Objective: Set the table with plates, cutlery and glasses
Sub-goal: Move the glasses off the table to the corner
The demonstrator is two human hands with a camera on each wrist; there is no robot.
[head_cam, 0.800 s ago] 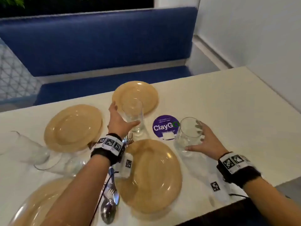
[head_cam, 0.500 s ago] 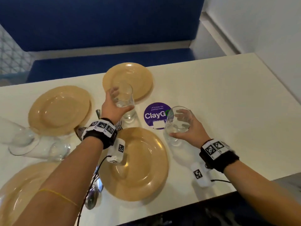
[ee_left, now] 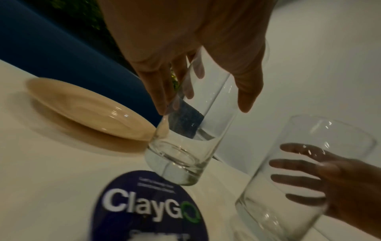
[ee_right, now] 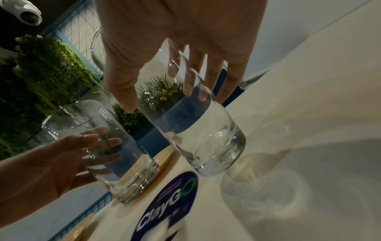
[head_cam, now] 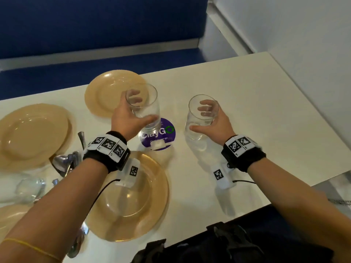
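White table point(head_cam: 237, 88) | left hand point(head_cam: 126, 120) grips glass point(head_cam: 145, 106) – right hand point(head_cam: 218, 124) grips second glass point(head_cam: 201, 118)

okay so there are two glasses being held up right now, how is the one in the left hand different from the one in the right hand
The left-hand glass hangs over the purple ClayGo sticker and the far plate's edge; the right-hand glass hangs over bare table. The left hand grips its glass from the left, the right hand from the right. The left-hand glass looks narrower and taller, the right-hand one wider. Both are clear, empty, off the table, mouths up and slightly tilted.
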